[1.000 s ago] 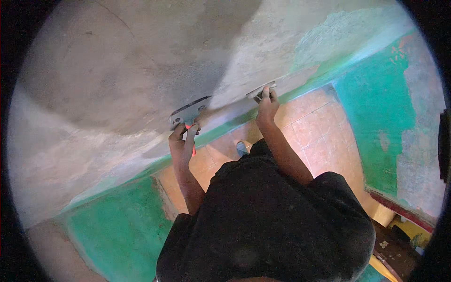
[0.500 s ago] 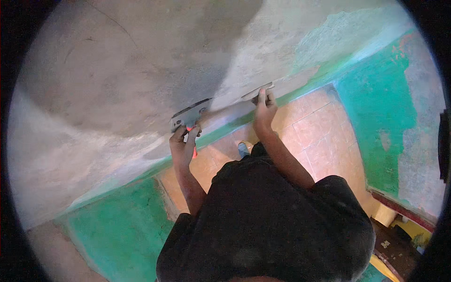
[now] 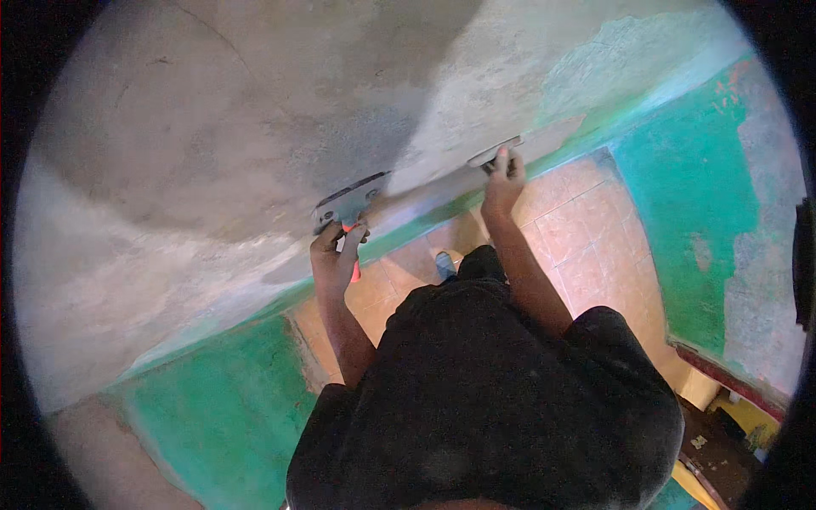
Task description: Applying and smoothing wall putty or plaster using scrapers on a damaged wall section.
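Note:
My left hand (image 3: 333, 248) is closed around a wide putty knife (image 3: 350, 204) with a grey metal blade and a red handle. Its blade has a dark long edge and sits close to the grey plastered wall (image 3: 255, 144); whether it touches cannot be told. Farther right, my right hand (image 3: 505, 185) grips a second, flat-bladed putty knife (image 3: 495, 152), fingers wrapped over most of its handle. That blade lies at the wall's surface, beside a smooth greyish strip of filler (image 3: 552, 136).
Green painted walls with bare patches stand at left (image 3: 221, 399) and right (image 3: 688, 212). Below me are pinkish floor tiles (image 3: 586, 238) and one of my feet (image 3: 444, 265). A dark brown piece of furniture (image 3: 722, 450) stands at the lower right.
My right hand and its putty knife have moved right and slightly up along the wall. The left hand with its wide putty knife has stayed nearly in place.

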{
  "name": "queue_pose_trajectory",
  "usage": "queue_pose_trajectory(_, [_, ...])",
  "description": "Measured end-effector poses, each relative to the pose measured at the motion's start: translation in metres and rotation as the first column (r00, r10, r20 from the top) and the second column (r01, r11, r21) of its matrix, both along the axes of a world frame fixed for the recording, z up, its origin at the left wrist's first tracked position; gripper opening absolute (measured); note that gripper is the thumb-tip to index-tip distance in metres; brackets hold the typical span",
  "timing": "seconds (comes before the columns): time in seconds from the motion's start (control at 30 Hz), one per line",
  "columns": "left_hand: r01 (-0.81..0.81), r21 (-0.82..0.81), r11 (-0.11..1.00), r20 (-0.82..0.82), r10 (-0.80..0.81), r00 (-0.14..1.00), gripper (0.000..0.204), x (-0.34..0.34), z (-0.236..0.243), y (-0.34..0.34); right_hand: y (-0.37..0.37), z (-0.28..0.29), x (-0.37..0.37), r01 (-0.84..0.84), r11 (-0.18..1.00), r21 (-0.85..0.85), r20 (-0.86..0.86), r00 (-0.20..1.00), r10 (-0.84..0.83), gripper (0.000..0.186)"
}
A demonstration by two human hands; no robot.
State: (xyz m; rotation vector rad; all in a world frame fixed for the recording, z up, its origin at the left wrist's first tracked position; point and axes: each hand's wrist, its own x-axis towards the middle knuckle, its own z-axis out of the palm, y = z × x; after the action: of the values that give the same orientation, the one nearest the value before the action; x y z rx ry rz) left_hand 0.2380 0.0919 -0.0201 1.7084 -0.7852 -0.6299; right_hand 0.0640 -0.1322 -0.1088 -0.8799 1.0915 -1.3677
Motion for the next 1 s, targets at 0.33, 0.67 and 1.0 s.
queue_pose_trajectory(0.33, [-0.035,0.098,0.995,-0.054,0.04,0.998,0.015,-0.001,0.0,0.002,0.039,-0.02,0.018,-0.201,0.978,0.048,0.032,0.979,0.2,0.022])
queue_pose_trajectory(0.67, [-0.015,0.067,0.998,0.21,0.001,0.978,0.016,-0.007,0.014,-0.001,0.047,-0.008,0.017,-0.212,0.976,0.04,-0.103,0.971,0.215,0.025])
queue_pose_trajectory(1.0, [0.133,0.11,0.985,0.032,-0.137,0.99,0.012,0.031,0.045,0.024,0.071,-0.027,0.052,0.011,0.992,-0.125,-0.292,0.955,-0.047,0.024])
